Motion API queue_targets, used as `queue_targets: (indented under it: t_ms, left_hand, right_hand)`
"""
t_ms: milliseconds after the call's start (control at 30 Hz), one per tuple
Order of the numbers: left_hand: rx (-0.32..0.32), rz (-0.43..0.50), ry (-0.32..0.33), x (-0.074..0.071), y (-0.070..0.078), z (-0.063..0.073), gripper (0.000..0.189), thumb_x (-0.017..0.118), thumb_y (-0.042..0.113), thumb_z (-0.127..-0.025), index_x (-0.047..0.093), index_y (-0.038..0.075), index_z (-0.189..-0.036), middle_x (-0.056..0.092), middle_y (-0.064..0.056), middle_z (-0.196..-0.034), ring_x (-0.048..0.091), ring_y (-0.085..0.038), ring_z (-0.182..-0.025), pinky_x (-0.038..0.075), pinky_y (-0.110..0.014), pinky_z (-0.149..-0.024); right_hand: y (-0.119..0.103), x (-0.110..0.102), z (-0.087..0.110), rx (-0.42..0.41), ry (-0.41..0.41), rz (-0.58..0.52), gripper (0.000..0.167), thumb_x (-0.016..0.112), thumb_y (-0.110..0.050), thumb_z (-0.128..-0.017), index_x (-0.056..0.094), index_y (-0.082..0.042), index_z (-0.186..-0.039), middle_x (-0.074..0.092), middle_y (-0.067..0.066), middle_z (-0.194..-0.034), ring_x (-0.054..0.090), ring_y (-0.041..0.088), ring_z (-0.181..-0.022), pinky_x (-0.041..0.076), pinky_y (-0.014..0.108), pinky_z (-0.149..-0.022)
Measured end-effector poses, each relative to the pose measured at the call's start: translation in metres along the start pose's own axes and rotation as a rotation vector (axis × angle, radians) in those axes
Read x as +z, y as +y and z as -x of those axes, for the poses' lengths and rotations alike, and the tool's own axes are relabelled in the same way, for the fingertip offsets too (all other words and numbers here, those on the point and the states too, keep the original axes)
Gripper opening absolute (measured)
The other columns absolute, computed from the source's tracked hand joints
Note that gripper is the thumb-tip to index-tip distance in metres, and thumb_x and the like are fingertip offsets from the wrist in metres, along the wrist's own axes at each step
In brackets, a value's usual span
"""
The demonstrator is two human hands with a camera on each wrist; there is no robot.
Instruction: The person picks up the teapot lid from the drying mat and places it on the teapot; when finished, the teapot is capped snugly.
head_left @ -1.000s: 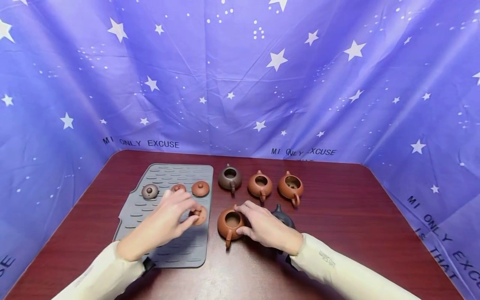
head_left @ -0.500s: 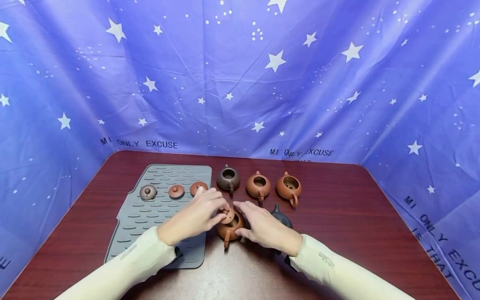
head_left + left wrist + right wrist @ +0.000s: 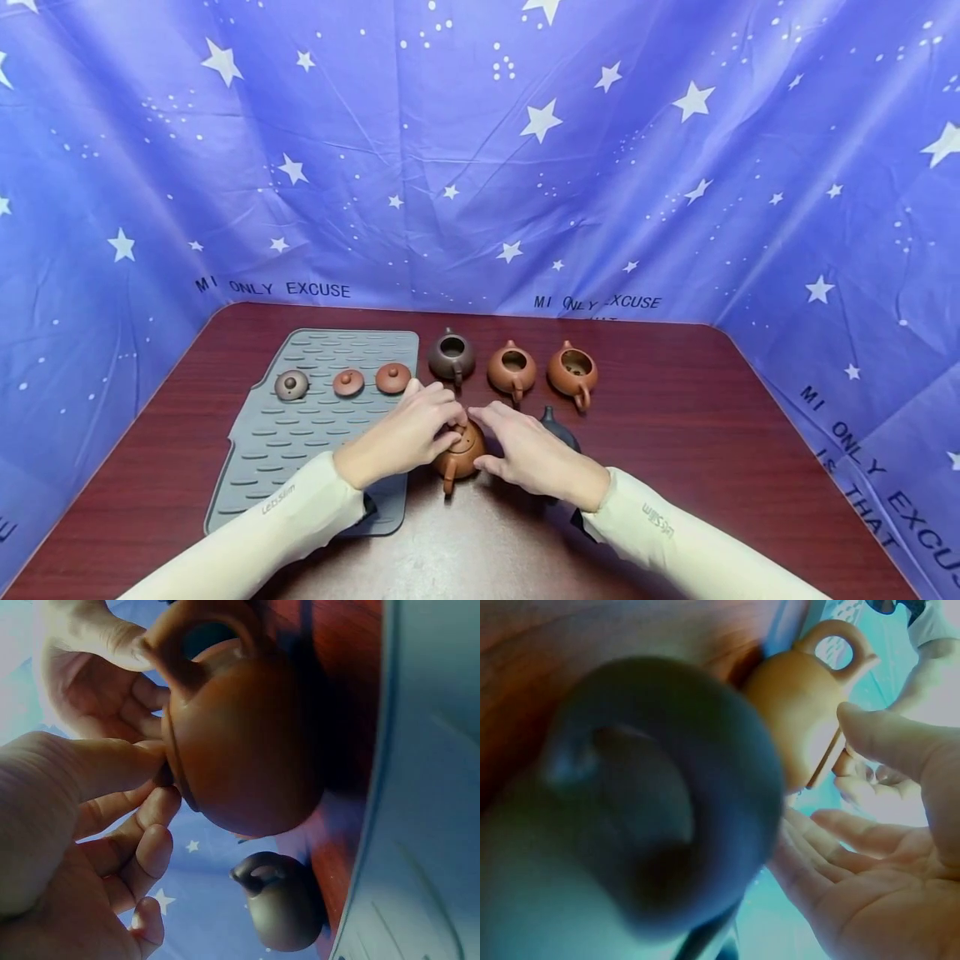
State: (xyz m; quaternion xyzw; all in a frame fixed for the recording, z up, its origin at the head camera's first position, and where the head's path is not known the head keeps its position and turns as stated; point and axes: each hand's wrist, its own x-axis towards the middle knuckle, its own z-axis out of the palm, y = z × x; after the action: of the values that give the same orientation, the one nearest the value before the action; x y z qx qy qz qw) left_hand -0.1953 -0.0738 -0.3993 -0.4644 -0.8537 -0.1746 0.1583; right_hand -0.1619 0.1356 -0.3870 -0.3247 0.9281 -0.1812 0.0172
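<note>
My left hand [image 3: 408, 429] pinches the knob of a reddish-brown clay lid [image 3: 468, 442]. That lid lies over the mouth of a matching teapot [image 3: 456, 467], which stands on the table with its handle toward me. In the left wrist view the lid's edge [image 3: 177, 761] sits right at the pot's rim, with thumb and fingertips at the knob. My right hand [image 3: 528, 450] is held around the pot's right side, fingers extended and thumb [image 3: 870, 731] near the body. A black teapot [image 3: 561, 431] stands partly hidden behind that hand; its handle [image 3: 739, 780] looms in the right wrist view.
Behind stand three lidless teapots: a dark brown one [image 3: 452, 367], an orange-brown one [image 3: 510, 379] and another [image 3: 572, 382]. On the grey mat [image 3: 300, 467] at left lie a grey-brown lid [image 3: 291, 385] and two reddish lids [image 3: 348, 382], [image 3: 392, 378]. A starry curtain [image 3: 450, 150] encloses the table.
My left hand has carried the lid from above the mat rightward to the teapot and lowered it onto the mouth. My right hand has stayed beside the pot.
</note>
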Motion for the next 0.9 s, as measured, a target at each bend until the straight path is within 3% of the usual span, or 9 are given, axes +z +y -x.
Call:
queue_targets:
  t_ms: [233,600,733,900]
  left_hand:
    - [-0.031,0.019,0.005,0.004,0.000,0.003,0.012,0.075,0.017,-0.079,0.066,0.016,-0.088,0.057,0.007,-0.086,0.047,-0.011,-0.079,0.028,-0.034,-0.071]
    - [-0.082,0.053,0.004,0.003,-0.003,0.004,0.013,0.072,0.020,-0.082,0.065,0.015,-0.091,0.058,0.006,-0.088,0.048,-0.011,-0.080,0.030,-0.035,-0.072]
    - [-0.171,0.053,0.049,-0.007,-0.023,0.005,0.017,0.072,0.020,-0.082,0.065,0.014,-0.096,0.060,0.005,-0.089,0.050,-0.013,-0.084,0.030,-0.036,-0.074]
    - [-0.352,-0.033,0.054,-0.017,-0.060,0.010,0.021,0.075,0.016,-0.080,0.066,0.012,-0.098,0.061,0.000,-0.089,0.052,-0.020,-0.085,0.030,-0.039,-0.070]
  right_hand:
    - [-0.002,0.004,0.000,-0.022,0.000,0.020,0.051,0.073,-0.025,-0.083,0.054,-0.006,-0.127,0.056,0.002,-0.114,0.058,0.013,-0.096,0.047,0.030,-0.081]
    - [-0.003,0.002,0.003,-0.018,-0.017,0.023,0.055,0.072,-0.025,-0.084,0.052,-0.003,-0.130,0.054,0.003,-0.118,0.056,0.013,-0.098,0.047,0.031,-0.082]
    - [0.000,-0.008,0.006,-0.009,0.037,0.005,0.056,0.073,-0.025,-0.083,0.052,-0.003,-0.130,0.054,0.005,-0.121,0.055,0.017,-0.106,0.045,0.036,-0.089]
    - [0.014,-0.030,0.010,0.006,0.164,0.004,0.053,0.074,-0.023,-0.082,0.056,-0.005,-0.127,0.055,0.006,-0.123,0.055,0.018,-0.108,0.044,0.037,-0.090]
